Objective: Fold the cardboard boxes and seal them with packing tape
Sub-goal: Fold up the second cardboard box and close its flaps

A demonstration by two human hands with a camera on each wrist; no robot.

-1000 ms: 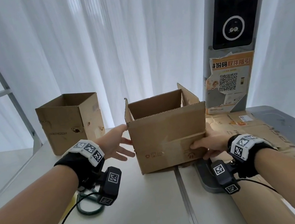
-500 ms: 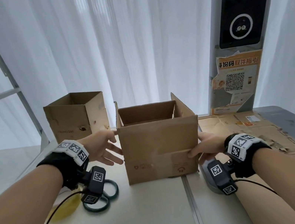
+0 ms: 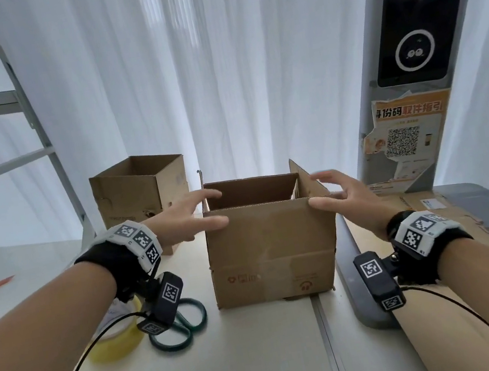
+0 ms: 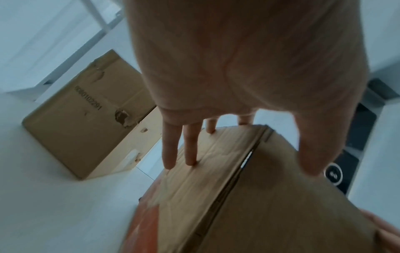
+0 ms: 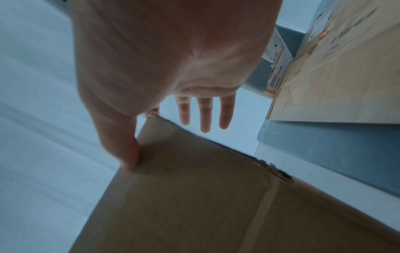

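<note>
hands up at the rim of the open box

since half a second ago both hands have risen from the lower sides of the cardboard box (image 3: 269,246) to its top edge. the left hand (image 3: 184,219) now spans the left corner, fingers straight and spread, thumb on the near face; the left wrist view shows two fingertips (image 4: 190,160) touching the side panel. the right hand (image 3: 341,193) mirrors it at the right corner, fingers extended and loose, with its thumb (image 5: 129,154) pressed on the near face and the other fingers clear of the cardboard. neither hand curls round anything.

the box stands upright near the middle of the pale table (image 3: 250,362), top open, flaps upright; its corrugated walls are creased and scuffed, with a raw torn edge in the right wrist view. there is free table in front of it. a second open box (image 3: 137,190), dented and torn, stands behind to the left, apart from the first. green-handled scissors (image 3: 180,329) and a yellowish tape roll (image 3: 117,342) lie left of the box, under the left wrist. flattened cardboard (image 3: 436,218) lies to the right on a grey surface, and white curtains (image 3: 216,60) hang behind.
</note>
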